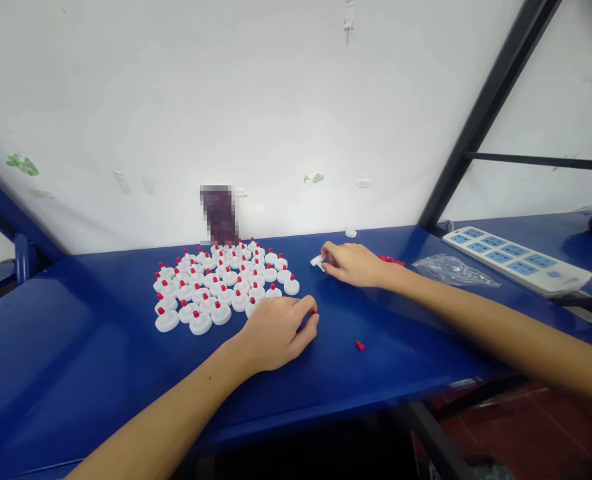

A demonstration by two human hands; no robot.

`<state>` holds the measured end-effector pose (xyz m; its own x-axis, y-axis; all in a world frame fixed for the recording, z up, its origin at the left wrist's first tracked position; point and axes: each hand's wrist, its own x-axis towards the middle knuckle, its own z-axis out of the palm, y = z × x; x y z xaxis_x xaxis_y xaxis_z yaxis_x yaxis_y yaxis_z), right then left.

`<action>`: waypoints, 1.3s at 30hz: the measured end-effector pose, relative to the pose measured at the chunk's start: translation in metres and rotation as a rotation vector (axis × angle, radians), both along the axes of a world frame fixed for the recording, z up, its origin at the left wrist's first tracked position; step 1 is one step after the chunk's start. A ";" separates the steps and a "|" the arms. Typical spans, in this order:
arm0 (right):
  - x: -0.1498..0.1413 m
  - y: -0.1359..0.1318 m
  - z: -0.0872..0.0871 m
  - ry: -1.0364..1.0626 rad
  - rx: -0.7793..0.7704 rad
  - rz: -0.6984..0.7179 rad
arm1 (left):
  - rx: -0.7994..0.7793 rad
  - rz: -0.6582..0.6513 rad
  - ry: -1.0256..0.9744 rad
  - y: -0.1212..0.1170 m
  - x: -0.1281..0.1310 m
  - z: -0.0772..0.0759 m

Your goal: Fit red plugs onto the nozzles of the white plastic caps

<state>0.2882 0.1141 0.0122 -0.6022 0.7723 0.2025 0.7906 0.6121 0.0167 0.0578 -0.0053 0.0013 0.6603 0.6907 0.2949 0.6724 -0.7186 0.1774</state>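
My left hand [281, 331] is over the blue table, thumb and forefinger pinched on a small red tip cap [314, 311] that is mostly hidden. Further back, my right hand [351, 263] has its fingers closed on a white nozzle lid [317, 261], which looks tilted on its side and is partly covered by the fingers. To the left stand several round white lids [201, 324] in a close group, red tips pointing up. One loose red tip cap [359, 345] lies near the table's front edge, right of my left hand.
Behind my right wrist is a pile of red tip caps [392, 260], beside a crumpled clear plastic bag [453, 270]. A white power strip [519, 260] lies at the right. One white piece [351, 233] sits by the wall. Dark metal posts [469, 140] frame the blue table [91, 373].
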 end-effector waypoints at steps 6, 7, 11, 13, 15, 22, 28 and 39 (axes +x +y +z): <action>-0.001 0.003 0.006 -0.045 -0.008 0.027 | -0.062 -0.092 0.057 0.001 -0.001 0.000; -0.001 0.002 0.007 -0.046 -0.021 0.062 | -0.057 -0.095 0.062 0.001 0.000 0.000; -0.005 0.001 0.008 -0.008 -0.077 0.172 | -0.044 -0.097 0.085 0.002 0.001 0.001; -0.009 0.001 0.008 0.012 -0.101 0.199 | -0.045 -0.095 0.096 0.003 0.002 0.001; -0.014 0.000 0.008 0.030 -0.120 0.224 | -0.051 -0.092 0.105 0.002 0.003 0.000; -0.027 -0.019 0.009 0.059 -0.141 0.294 | -0.065 -0.070 0.131 0.001 0.005 0.000; -0.018 -0.047 0.013 0.229 -0.186 0.340 | -0.086 -0.078 0.121 0.002 0.005 -0.001; -0.016 -0.065 0.003 0.408 -0.287 0.422 | -0.204 -0.093 0.074 0.005 0.004 0.000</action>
<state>0.2724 0.0494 0.0153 -0.7838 0.5437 0.3000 0.3894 0.8067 -0.4446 0.0621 0.0001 0.0015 0.7386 0.6661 0.1039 0.6215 -0.7325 0.2779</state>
